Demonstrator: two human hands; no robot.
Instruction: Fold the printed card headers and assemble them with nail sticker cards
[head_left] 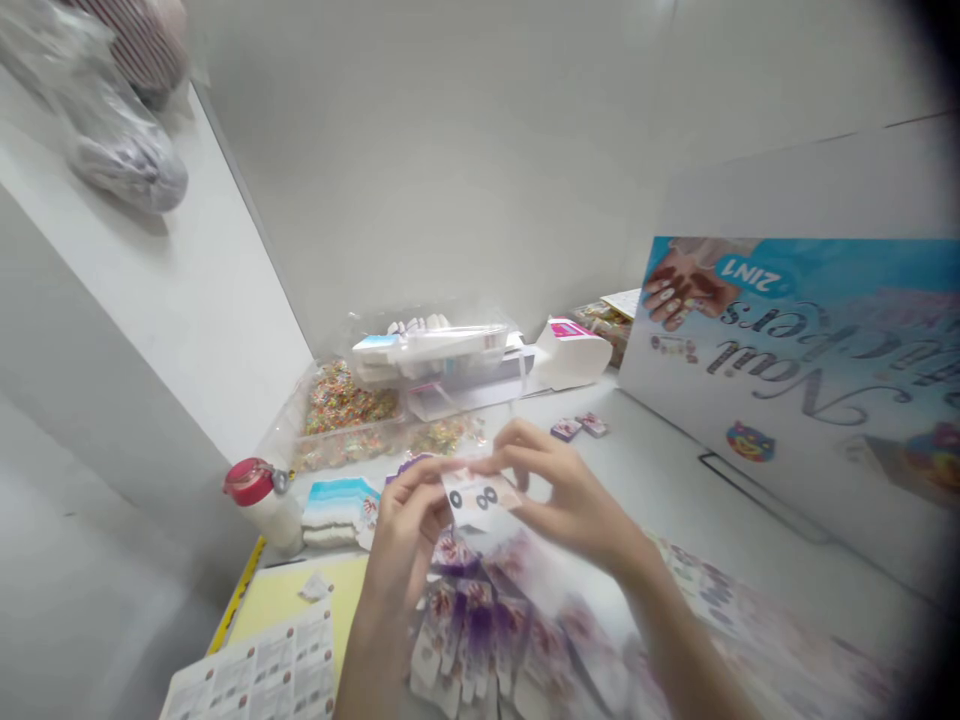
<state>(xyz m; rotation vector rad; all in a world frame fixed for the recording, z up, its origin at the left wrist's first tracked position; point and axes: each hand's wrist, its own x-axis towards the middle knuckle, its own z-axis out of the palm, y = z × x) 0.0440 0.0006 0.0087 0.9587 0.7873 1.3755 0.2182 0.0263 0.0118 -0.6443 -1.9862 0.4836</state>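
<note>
A small white card with dark ring marks (pixel 474 497) is held up between my two hands above the table. My left hand (pixel 414 510) pinches its left edge, fingers curled. From the right, my right hand (pixel 551 485) grips the card's upper right side between thumb and fingers. Below them lies a spread of small purple-and-white printed packets (pixel 480 630), blurred and partly overlapping. Close to my left hand sits a stack of blue-and-white cards (pixel 339 510).
A red-lidded bottle (pixel 259 500) stands at the left beside sticker sheets (pixel 262 665) on yellow paper. Behind are a clear tray of colourful bits (pixel 349 400) and piled white boxes (pixel 465 385). A large nail-stickers box (pixel 795 370) blocks the right side.
</note>
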